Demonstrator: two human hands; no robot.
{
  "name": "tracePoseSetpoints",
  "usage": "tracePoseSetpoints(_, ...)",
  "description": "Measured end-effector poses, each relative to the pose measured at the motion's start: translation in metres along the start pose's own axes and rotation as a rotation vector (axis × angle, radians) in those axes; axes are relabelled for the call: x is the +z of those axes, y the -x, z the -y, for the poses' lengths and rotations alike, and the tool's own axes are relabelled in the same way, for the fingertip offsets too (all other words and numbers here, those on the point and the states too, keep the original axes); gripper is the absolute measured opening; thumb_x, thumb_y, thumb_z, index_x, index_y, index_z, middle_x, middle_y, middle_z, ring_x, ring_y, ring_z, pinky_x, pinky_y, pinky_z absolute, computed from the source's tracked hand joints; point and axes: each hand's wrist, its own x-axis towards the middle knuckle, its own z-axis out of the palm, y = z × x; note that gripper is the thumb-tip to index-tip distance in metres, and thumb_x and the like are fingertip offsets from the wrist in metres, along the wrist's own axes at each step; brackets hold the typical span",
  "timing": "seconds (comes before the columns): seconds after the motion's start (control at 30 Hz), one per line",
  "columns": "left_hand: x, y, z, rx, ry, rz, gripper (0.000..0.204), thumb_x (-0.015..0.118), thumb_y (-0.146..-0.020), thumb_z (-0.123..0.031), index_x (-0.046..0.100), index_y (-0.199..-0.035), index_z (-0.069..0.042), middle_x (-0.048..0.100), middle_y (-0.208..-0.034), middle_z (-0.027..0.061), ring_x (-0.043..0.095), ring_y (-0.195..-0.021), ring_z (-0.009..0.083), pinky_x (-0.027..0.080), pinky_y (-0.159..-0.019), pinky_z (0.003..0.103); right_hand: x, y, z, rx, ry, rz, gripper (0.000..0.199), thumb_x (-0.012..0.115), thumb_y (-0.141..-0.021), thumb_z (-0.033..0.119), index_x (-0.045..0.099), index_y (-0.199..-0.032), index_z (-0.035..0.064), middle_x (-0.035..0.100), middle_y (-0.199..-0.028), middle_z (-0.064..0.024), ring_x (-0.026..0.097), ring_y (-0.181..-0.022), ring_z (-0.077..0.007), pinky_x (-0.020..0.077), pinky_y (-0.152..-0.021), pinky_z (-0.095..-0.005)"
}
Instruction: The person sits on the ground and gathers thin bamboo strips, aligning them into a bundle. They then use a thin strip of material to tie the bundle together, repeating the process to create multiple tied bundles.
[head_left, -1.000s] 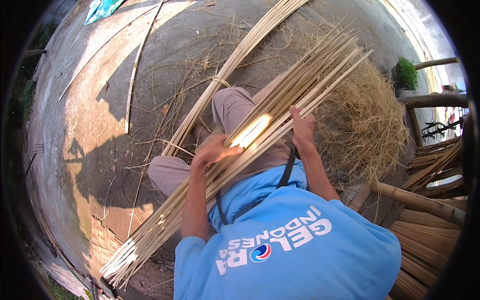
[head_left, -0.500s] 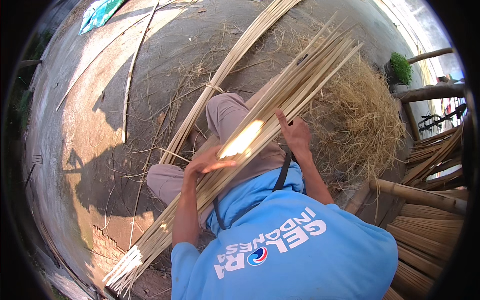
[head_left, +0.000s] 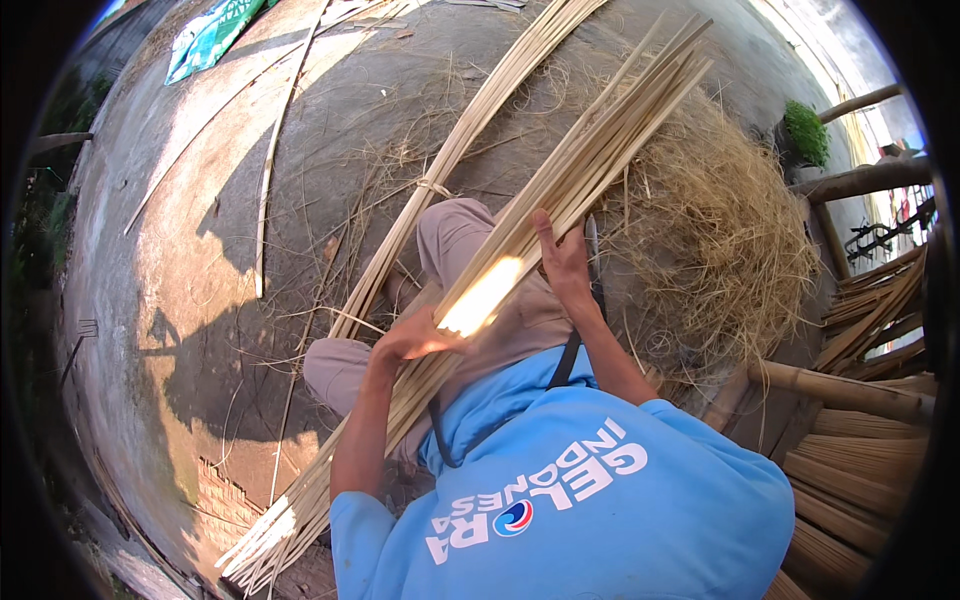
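Note:
A loose bundle of long, pale split-bamboo strips [head_left: 570, 180] lies slantwise across my lap, from the lower left to the upper right. My left hand [head_left: 412, 338] wraps its lower middle, the thumb lying over the strips beside a bright patch of sunlight. Farther up the bundle, my right hand [head_left: 566, 262] grips its right edge with the thumb raised along the strips; its other fingers are partly hidden. A narrow grey piece [head_left: 592, 240] shows just right of that hand, its kind unclear.
Another bamboo bundle [head_left: 468, 130], tied with a strip, lies beyond my knees. Curly shavings [head_left: 725, 240] heap on the right. Single strips [head_left: 268, 190] lie on the left floor. A bamboo pole [head_left: 840, 392] and stacked strips [head_left: 850, 480] stand close at lower right.
My right hand has come down and inward, closing on the bundle's edge where its fingers were apart before. The strips' spread far ends have drawn closer together. My left hand stays near its place.

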Motion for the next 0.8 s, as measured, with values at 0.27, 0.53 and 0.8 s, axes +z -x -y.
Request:
tracePoseSetpoints(0.27,-0.04,0.015,-0.079,0.075,-0.171,-0.154,0.06,0.093,-0.067,-0.03,0.068,-0.112,0.001,0.072,-0.095,0.0076,0.066,-0.086,0.0136,0.052,-0.079,0.03,0.031,0.049,-0.03,0.384,-0.844,0.566,0.07,0.048,-0.104,0.05,0.027,-0.152,0.0036,0.062,-0.124,-0.0113,0.058,-0.121,-0.0185,0.0466,-0.103,-0.0313)
tracePoseSetpoints(0.53,-0.032,-0.053,-0.182,0.145,-0.342,-0.198,0.063,0.095,-0.059,-0.035,0.074,-0.107,0.0,0.075,-0.101,0.0155,0.074,-0.087,0.0268,0.058,-0.075,0.038,0.132,0.13,0.028,0.522,-0.673,1.368,0.077,0.072,-0.094,0.034,0.03,-0.151,0.0043,0.038,-0.152,-0.012,0.043,-0.139,-0.0252,0.0414,-0.113,-0.0379)
tracePoseSetpoints(0.8,-0.035,-0.091,-0.157,0.242,-0.339,-0.172,0.072,0.093,-0.06,-0.037,0.07,-0.12,-0.004,0.076,-0.104,0.0117,0.072,-0.096,0.0272,0.056,-0.085,0.037,0.176,0.112,0.011,0.774,-0.959,0.959,0.068,0.069,-0.096,0.035,0.036,-0.147,0.006,0.045,-0.145,-0.0103,0.047,-0.135,-0.0246,0.0417,-0.113,-0.0402)
